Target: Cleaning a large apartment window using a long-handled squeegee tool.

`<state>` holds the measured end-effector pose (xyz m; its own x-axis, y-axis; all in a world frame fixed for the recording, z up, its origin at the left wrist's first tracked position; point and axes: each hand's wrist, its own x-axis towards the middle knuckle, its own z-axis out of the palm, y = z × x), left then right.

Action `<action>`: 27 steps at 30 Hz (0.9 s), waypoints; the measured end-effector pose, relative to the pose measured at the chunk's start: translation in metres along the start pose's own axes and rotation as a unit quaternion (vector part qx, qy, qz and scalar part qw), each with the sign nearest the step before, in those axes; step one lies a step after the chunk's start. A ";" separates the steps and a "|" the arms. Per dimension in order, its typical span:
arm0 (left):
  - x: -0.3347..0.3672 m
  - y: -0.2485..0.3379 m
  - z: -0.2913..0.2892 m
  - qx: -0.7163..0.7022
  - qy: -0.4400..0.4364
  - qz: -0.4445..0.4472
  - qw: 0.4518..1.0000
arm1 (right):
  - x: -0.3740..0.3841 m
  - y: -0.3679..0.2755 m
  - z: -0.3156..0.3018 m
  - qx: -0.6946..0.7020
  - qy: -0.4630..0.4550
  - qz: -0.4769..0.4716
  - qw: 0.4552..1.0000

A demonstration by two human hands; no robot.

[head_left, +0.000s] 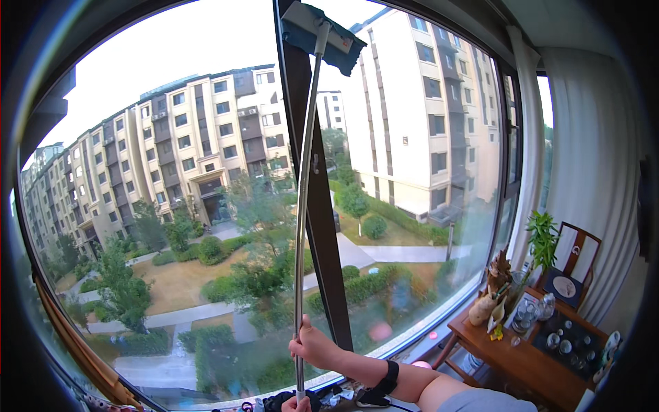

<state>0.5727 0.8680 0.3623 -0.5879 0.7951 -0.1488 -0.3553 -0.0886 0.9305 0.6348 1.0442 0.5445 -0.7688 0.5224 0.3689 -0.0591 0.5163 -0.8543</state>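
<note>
A flat mop with a long silver pole [303, 199] stands nearly upright in front of the window. Its white head plate with a dark green cloth pad [343, 48] is up at the top, beside the dark window mullion [317, 158]; whether the pad touches the glass I cannot tell. My right hand [316, 345] is closed round the lower part of the pole, its forearm reaching in from the lower right with a black band on it. Below it, at the lower edge, my left hand [296, 404] is wrapped round the pole too, mostly cut off by the picture's edge.
On the right stands a wooden table [449, 321] with glassware, a vase and a green plant [542, 237], a chair [575, 254] behind it. White curtains [590, 137] hang at the right, a brown curtain [65, 336] at lower left. Small items [336, 397] lie along the sill.
</note>
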 end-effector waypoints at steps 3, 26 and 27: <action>0.007 0.010 0.021 0.006 0.019 0.060 0.998 | 0.010 -0.021 -0.023 -0.072 -0.002 0.007 0.997; -0.026 0.055 -0.056 0.095 -0.049 0.133 0.985 | 0.017 -0.079 0.033 0.024 -0.001 0.039 0.999; -0.031 0.057 -0.065 0.104 -0.044 0.136 0.984 | 0.016 -0.080 0.038 0.025 0.003 0.040 0.999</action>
<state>0.5238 0.7993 0.3981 -0.5718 0.8091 0.1360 -0.0322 -0.1878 0.9817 0.6030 0.9858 0.6049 -0.7688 0.5640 0.3015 -0.0306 0.4384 -0.8983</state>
